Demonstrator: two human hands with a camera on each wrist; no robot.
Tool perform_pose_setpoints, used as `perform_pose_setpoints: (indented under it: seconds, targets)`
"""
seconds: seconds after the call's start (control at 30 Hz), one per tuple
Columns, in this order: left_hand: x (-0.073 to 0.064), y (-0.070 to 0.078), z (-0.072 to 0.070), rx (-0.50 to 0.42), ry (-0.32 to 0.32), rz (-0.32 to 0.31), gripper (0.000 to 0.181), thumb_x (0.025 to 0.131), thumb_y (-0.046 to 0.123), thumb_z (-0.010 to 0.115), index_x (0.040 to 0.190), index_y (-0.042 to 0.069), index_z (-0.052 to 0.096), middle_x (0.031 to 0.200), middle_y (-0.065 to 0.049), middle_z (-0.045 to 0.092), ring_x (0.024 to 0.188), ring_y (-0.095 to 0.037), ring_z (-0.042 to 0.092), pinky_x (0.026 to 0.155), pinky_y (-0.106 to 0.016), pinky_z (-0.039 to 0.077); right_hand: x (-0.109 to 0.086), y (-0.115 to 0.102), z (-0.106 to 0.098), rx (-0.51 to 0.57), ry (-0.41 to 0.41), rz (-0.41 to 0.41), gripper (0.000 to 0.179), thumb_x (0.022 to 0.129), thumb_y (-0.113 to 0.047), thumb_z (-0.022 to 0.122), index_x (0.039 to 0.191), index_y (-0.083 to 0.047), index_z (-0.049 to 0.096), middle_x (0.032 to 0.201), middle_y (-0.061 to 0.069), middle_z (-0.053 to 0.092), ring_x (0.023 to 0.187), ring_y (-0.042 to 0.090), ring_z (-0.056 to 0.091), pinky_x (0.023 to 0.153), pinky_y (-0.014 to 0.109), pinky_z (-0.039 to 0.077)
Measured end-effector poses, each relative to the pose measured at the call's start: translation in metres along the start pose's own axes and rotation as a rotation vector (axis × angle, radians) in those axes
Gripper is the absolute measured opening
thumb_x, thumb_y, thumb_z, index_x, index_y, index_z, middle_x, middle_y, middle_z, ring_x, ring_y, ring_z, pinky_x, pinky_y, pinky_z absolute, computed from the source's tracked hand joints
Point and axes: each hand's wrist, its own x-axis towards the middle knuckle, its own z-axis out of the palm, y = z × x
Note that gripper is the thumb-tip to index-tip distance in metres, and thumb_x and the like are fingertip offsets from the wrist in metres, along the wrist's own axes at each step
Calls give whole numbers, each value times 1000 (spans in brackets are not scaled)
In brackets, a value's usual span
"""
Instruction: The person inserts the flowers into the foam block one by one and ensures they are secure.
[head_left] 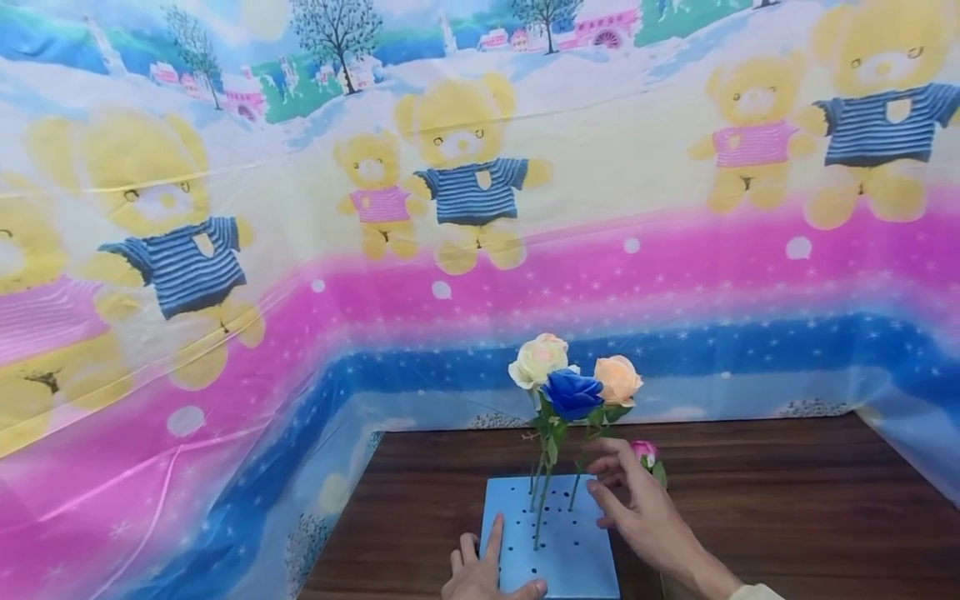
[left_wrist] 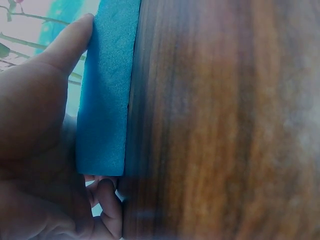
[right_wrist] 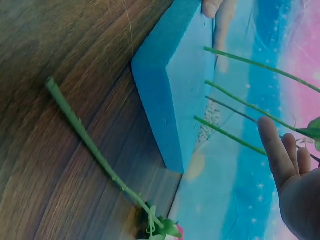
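A blue foam block (head_left: pixel 570 575) with small holes lies on the table. Standing in it on green stems are a cream rose (head_left: pixel 538 364), a blue rose (head_left: pixel 572 393) and a peach rose (head_left: pixel 618 382). My left hand (head_left: pixel 478 573) rests on the block's near left corner, index finger straight along the left edge and thumb at the front edge. In the left wrist view its other fingers bend beside the block's end. My right hand (head_left: pixel 641 504) is beside the peach rose's stem, fingers loosely spread and holding nothing; in the right wrist view its index finger overlaps the stems (right_wrist: pixel 235 135).
A pink rose (head_left: pixel 643 452) lies on the brown wooden table (head_left: pixel 787 508) right of the block, partly behind my right hand. Its cut stem (right_wrist: pixel 90 142) shows in the right wrist view. A cloth printed with bears (head_left: pixel 472 192) hangs behind and beside the table.
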Motion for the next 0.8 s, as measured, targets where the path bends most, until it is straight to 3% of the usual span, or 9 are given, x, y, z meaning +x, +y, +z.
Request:
perform_pose_setpoints:
  seconds: [0.17,0.4,0.57,0.8]
  targets:
    - [0,1,0,5,-6,-6,122,78,88,81,174,24,41,134,-28,42,104,-40,42,72,-56,40,-4,-3,-11,10,22,-2,48,114,-16,67,156,-30,48,133,18,62,107,29,71,69,40,67]
    - [2,-1,1,19,4,5,121,79,88,80,174,24,41,132,-27,42,102,-38,41,71,-54,37,-9,-2,-30,9,56,-37,46,117,-26,65,157,-32,45,134,20,58,110,31,72,69,40,67]
    - [2,-2,1,9,8,8,124,77,90,81,174,23,41,131,-27,42,102,-38,40,71,-54,38,-13,3,-42,18,89,-62,46,117,-20,63,157,-31,45,135,20,57,112,31,72,70,40,67]
    - [2,-3,1,-7,3,26,125,77,90,80,174,21,41,129,-27,42,102,-39,40,72,-55,38,-15,12,-57,13,143,-91,48,117,-18,62,159,-27,41,135,23,61,105,21,74,68,43,67]
